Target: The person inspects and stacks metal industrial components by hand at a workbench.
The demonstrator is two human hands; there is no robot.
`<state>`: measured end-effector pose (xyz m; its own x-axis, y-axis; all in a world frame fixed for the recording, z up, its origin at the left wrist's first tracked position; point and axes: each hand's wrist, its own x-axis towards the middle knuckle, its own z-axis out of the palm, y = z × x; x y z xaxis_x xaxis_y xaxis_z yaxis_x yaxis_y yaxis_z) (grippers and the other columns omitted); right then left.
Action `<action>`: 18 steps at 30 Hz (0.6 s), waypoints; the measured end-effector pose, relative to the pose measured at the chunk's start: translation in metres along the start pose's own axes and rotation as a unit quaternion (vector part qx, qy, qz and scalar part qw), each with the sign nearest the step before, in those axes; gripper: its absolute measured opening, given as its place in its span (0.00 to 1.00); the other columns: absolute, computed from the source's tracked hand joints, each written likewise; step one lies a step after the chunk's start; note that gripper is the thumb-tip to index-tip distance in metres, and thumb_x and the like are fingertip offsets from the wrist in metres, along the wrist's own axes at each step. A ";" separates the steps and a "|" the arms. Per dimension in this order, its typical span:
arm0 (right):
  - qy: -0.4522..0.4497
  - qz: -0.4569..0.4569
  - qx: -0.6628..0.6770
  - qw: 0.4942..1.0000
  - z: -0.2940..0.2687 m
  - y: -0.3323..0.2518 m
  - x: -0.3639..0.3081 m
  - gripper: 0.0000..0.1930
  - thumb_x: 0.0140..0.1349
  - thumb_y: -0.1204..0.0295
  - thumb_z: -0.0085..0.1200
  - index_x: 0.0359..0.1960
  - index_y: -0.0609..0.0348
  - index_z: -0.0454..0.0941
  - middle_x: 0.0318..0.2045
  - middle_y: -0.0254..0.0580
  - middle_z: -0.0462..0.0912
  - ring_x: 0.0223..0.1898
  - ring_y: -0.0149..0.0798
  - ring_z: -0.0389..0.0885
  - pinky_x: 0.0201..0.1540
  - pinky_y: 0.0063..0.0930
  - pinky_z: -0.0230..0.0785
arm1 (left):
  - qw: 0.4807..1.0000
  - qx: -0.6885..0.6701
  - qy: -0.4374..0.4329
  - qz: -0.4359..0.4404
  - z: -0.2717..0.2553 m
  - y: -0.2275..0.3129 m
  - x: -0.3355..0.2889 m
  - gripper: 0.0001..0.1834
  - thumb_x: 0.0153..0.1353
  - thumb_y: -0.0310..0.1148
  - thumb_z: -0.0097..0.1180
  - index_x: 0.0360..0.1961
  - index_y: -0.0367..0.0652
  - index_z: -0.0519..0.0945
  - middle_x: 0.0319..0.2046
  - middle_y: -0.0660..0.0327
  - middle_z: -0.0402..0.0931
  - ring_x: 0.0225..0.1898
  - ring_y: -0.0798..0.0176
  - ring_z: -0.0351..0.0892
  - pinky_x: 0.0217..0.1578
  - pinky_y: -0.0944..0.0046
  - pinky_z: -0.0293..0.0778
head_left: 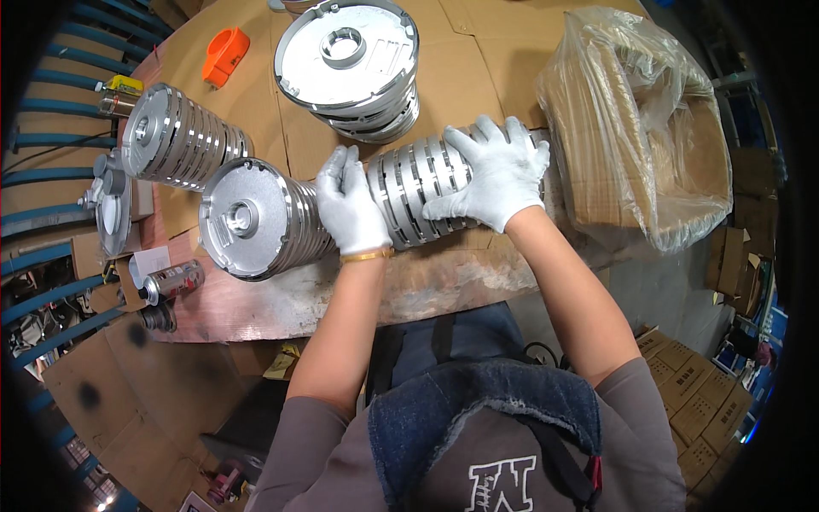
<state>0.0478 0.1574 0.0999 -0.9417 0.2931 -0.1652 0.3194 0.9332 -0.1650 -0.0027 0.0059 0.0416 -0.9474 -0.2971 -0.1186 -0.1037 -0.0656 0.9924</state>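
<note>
I see a large white outlined letter (pixel 502 480) on the dark grey fabric shirt (pixel 512 439). Dark print (pixel 732 408) marks the stacked brown cardboard boxes (pixel 698 394), too small for me to read.

Bench (pixel 435 294) w/ cardbd (pixel 503 51), metal stks (pixel 247 224)

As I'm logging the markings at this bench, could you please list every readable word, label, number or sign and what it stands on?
Grey cloth shirt: large white outlined print, readable, but not copied here.
Stacked brown cardboard cartons: dark print, too small to read.
Silver-and-red cylindrical can: label too blurred to read.
Ribbed silver metal stack under the white-gloved right hand: no text I can make out.
</note>
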 end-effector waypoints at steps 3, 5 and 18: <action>0.000 0.004 -0.005 1.000 -0.001 0.000 0.001 0.47 0.24 0.36 0.64 0.55 0.32 0.72 0.59 0.41 0.67 0.63 0.55 0.54 0.60 0.63 0.44 | 0.907 0.161 -0.208 0.327 -0.010 0.015 -0.010 0.09 0.55 0.23 0.58 0.38 0.41 0.80 0.34 0.58 0.80 0.38 0.60 0.79 0.43 0.64 0.71; -0.011 0.004 -0.006 1.000 0.001 0.000 0.002 0.47 0.24 0.36 0.64 0.55 0.31 0.72 0.59 0.41 0.67 0.63 0.55 0.54 0.60 0.62 0.45 | 0.807 0.284 -0.297 0.425 -0.011 0.015 -0.008 0.08 0.45 0.26 0.65 0.30 0.46 0.83 0.28 0.60 0.79 0.32 0.56 0.76 0.34 0.59 0.70; -0.041 0.002 0.010 0.999 -0.002 0.002 0.006 0.47 0.26 0.37 0.64 0.57 0.30 0.70 0.61 0.42 0.65 0.66 0.55 0.52 0.63 0.58 0.41 | 0.841 0.341 -0.285 0.309 0.002 0.017 0.003 0.07 0.48 0.30 0.61 0.31 0.46 0.84 0.27 0.56 0.80 0.32 0.54 0.78 0.35 0.58 0.73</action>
<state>0.0426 0.1609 0.1002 -0.9290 0.2782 -0.2439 0.3261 0.9272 -0.1843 -0.0084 0.0059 0.0577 -0.8551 0.4438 0.2680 0.4968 0.5535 0.6684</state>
